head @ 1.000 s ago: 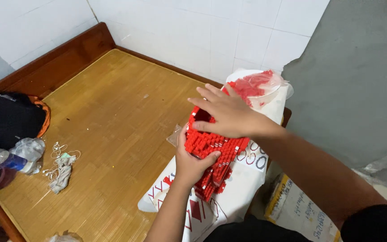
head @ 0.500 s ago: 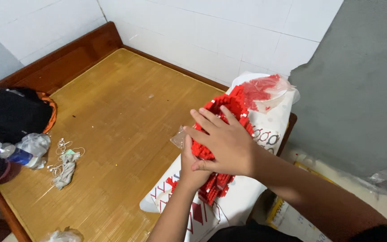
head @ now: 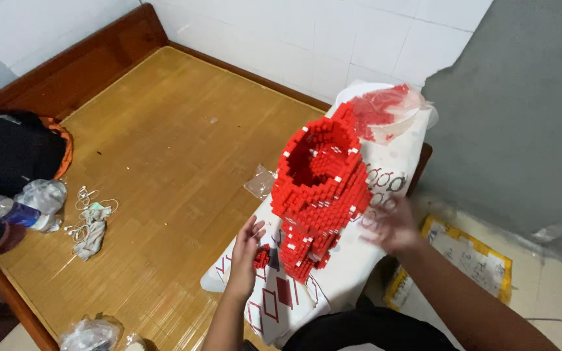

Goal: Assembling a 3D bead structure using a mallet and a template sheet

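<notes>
Hollow red brick model (head: pixel 320 195), upright, on white printed sheet (head: pixel 359 273)

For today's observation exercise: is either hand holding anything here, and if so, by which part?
Nothing is held. The left hand is open beside the base of the red brick model; the blurred right hand is open, apart from it.

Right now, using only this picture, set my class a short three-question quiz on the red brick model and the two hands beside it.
1. True or false: the right hand grips the red brick model firmly.
2. Which hand is nearer the model's base? A) left hand B) right hand C) neither is in view
3. Fill in: the model stands on a white printed ____, with a clear bag of red pieces behind it.

Key
1. False: the blurred right hand is open beside the model, apart from it.
2. A: the left hand is open by the base.
3. Bag, or sheet; which one cannot be told.
</notes>
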